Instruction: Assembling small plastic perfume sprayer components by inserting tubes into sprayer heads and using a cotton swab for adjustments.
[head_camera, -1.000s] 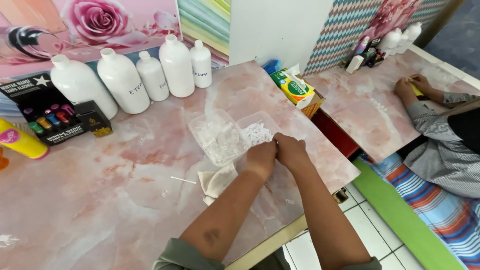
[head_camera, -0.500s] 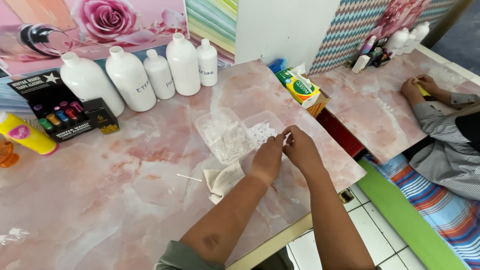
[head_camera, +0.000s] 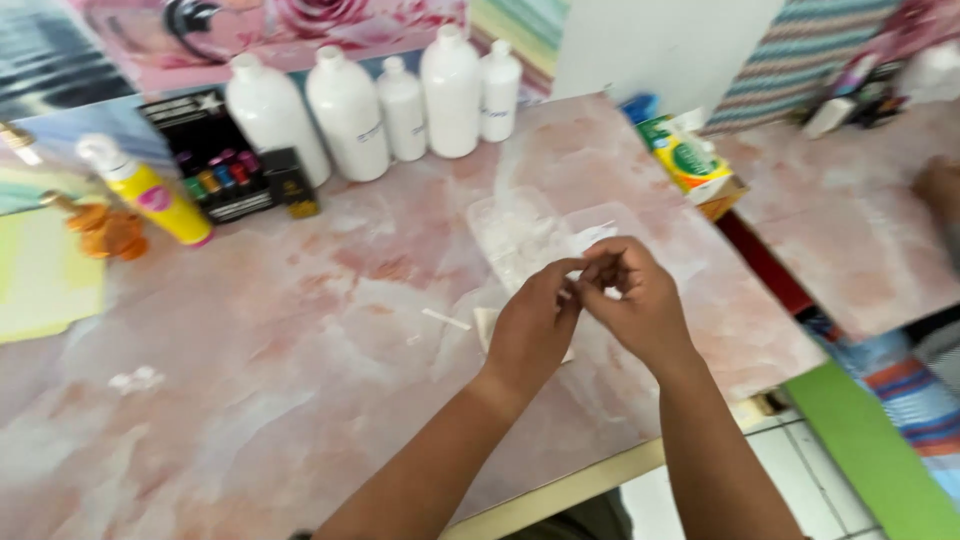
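Note:
My left hand (head_camera: 533, 322) and my right hand (head_camera: 637, 300) meet fingertip to fingertip above a pink marbled table (head_camera: 300, 380). Between the pinched fingers sits a small white piece (head_camera: 574, 291), too blurred to tell its kind. Just beyond the hands lies a clear plastic tray (head_camera: 520, 232) holding small whitish bits. A pale folded sheet (head_camera: 486, 322) lies partly under my left hand. To its left rests a thin white stick (head_camera: 445, 320).
Several white bottles (head_camera: 350, 110) line the back, beside a black box of small coloured bottles (head_camera: 215, 165) and a yellow spray bottle (head_camera: 150, 195). A green and yellow carton (head_camera: 685, 160) stands at the right edge. Another person's hand (head_camera: 940, 185) rests on the neighbouring table.
Both hands have risen off the table and drawn together in front of the tray, fingertips now pinched on the small piece. The view has swung to the right.

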